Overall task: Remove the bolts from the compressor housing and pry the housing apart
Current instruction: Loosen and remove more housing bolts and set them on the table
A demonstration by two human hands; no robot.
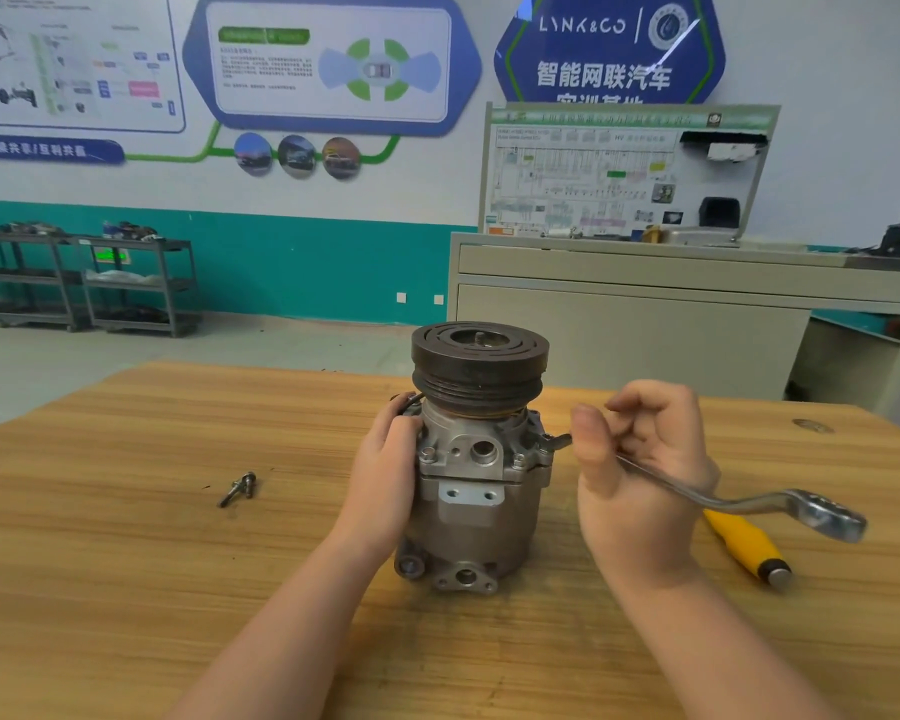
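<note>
- Left hand (385, 459) grips the upright compressor (476, 459) on the tabletop (126, 537).
- Right hand (640, 470) pinches a wrench (749, 504) at its flange.
- Loose bolts (240, 488) lie well left; a yellow-handled tool (746, 545) lies right.

The right hand (640, 475) hides the wrench (780, 504) shaft's middle.

Counted on the surface (126, 511): one compressor (476, 459), two loose bolts (240, 488), one wrench (749, 504), one yellow-handled tool (746, 545).
</note>
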